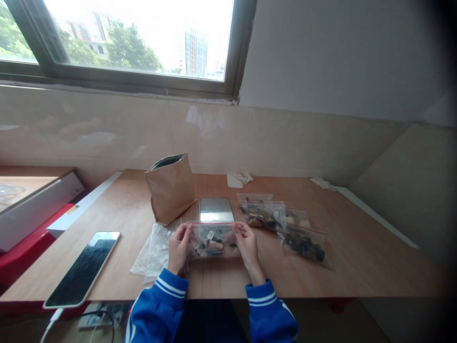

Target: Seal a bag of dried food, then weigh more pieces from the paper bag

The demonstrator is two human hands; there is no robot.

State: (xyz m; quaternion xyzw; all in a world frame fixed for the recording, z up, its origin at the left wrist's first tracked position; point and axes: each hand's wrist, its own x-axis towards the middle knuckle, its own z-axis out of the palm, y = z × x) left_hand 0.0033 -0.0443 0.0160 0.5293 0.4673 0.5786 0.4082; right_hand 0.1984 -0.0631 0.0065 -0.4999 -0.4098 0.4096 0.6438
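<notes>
Now both hands on small clear zip bag w/ pink seal strip [213, 239], dark + tan bits inside, low over front-centre of wooden desk [357, 247]. Left hand [179, 247] grip pinched on bag's left top corner; right hand [246, 245] grip pinched on right top corner. Brown paper pouch [170, 188] behind-left, small steel scale [215, 209] just behind bag, filled zip bags [282, 224] to right, phone [84, 267] far left.

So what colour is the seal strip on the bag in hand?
Red or pink, along the zip bag top edge; head view.
</notes>
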